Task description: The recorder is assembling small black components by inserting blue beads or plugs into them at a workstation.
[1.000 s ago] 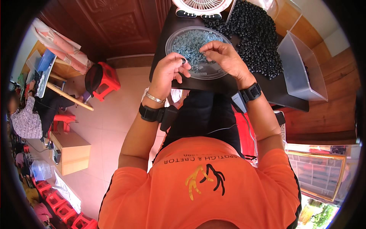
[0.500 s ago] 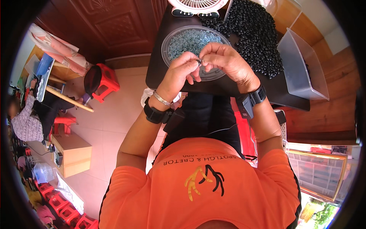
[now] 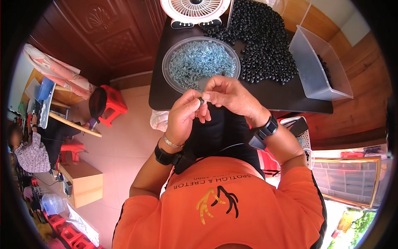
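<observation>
A left hand (image 3: 184, 112) pinches a small, rounded black piece (image 3: 201, 101) at its fingertips, long axis indistinct; immediately right, the right hand (image 3: 232, 97) brings bunched fingertips against it, any grip impossible to tell.

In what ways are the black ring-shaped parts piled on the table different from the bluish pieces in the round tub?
The black ring-shaped parts are opaque; the bluish pieces look see-through. The black parts lie loose on the dark table, whereas the bluish pieces lie inside the round tub. Each black part looks larger than each bluish piece. Both are small and heaped in large numbers.
</observation>
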Available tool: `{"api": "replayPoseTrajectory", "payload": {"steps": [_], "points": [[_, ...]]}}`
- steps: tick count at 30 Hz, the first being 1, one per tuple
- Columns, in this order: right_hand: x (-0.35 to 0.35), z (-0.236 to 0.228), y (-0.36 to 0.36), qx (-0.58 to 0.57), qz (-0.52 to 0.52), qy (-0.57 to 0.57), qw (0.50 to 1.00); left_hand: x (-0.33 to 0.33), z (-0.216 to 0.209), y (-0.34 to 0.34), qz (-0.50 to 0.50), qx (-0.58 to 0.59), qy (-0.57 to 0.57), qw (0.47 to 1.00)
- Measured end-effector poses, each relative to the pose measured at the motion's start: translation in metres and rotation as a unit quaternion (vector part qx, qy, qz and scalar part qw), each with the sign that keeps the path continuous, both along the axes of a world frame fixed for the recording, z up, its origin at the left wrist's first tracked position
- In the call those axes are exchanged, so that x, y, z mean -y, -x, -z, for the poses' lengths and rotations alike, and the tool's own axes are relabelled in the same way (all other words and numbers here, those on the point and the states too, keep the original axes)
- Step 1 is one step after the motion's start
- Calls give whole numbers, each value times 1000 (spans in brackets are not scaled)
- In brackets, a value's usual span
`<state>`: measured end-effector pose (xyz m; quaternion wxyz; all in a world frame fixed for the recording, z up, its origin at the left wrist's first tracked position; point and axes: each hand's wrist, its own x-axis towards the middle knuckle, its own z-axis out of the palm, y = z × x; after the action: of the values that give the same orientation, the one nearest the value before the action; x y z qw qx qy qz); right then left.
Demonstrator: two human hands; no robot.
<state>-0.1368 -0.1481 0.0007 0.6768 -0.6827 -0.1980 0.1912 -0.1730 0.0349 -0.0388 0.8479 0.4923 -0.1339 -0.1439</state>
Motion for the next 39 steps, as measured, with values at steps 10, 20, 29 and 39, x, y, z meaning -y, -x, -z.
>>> {"api": "replayPoseTrajectory", "payload": {"steps": [10, 20, 29, 39], "points": [[60, -8, -74, 184, 120, 290, 932, -27, 16, 4, -86, -48, 32, 995], [22, -1, -69, 391, 117, 540, 736, -34, 20, 3, -64, -63, 54, 995], [12, -8, -63, 425, 183, 403, 789, -26, 8, 3, -62, -61, 15, 996], [-11, -11, 0, 20, -26, -33, 999, -4, 3, 6, 11, 23, 66, 997]]}}
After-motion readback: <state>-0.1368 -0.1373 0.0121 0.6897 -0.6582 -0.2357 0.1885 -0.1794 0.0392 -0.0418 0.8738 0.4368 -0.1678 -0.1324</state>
